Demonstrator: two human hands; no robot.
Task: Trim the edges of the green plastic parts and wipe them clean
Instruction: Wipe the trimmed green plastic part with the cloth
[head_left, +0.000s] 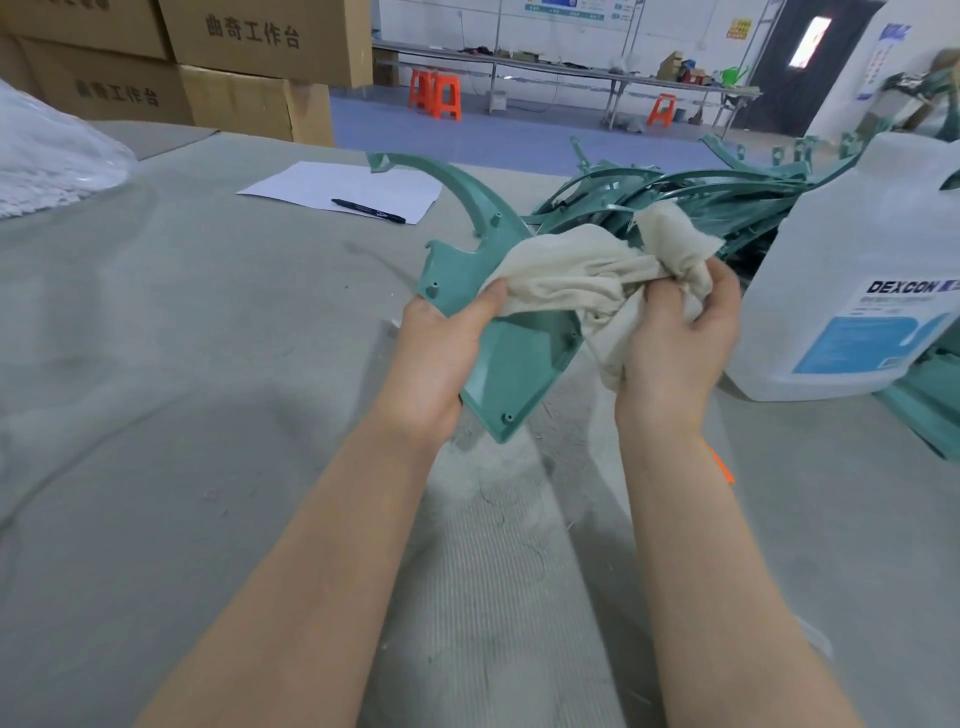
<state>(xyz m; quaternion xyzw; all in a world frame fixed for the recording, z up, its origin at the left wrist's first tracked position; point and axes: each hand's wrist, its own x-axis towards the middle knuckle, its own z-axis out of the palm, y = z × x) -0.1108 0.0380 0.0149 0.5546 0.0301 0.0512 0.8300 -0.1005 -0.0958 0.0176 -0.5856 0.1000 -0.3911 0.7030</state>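
Note:
A curved green plastic part (514, 364) is lifted above the grey table. My left hand (441, 353) grips its wide lower end, thumb pressed on the edge of a cream cloth (571, 275) draped over the part. My right hand (675, 343) holds the bunched right side of that cloth, fingers curled into it. The part's narrow arm sweeps up and left behind the cloth. A heap of similar green parts (701, 202) lies behind my hands.
A large white jug (857, 291) labelled DEXCON stands at the right. A white sheet (322, 184) with a black marker (369, 210) lies further back. Cardboard boxes (208, 62) are stacked at the far left, and a plastic bag (47, 156) lies at the left edge. Green shavings litter the table (156, 415).

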